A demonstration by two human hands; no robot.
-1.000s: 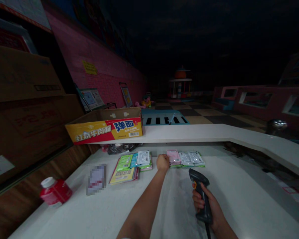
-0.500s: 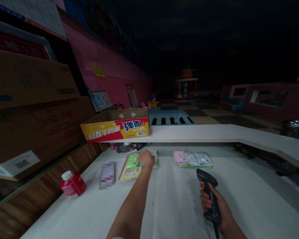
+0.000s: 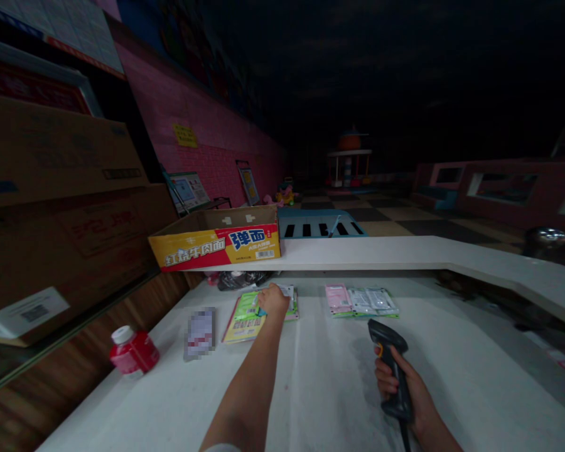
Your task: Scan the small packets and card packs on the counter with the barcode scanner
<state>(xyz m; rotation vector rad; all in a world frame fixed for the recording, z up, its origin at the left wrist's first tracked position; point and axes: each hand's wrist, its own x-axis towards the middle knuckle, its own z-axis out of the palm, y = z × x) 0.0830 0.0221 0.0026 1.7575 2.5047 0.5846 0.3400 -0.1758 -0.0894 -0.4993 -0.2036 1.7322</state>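
We look forward and down from head-worn camera, over long white counter (image 3: 339, 383), close above bare left hand (image 3: 273, 300) and bare right hand (image 3: 398, 383); dim checkered floor (image 3: 395, 220) and pink brick wall (image 3: 207, 125) recede far ahead.

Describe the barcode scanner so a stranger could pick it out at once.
On the white counter, the person's right hand grips a black handheld barcode scanner. Unlike the flat packets and the red bottle nearby, it has an orange trigger and a cord trailing down from its base.
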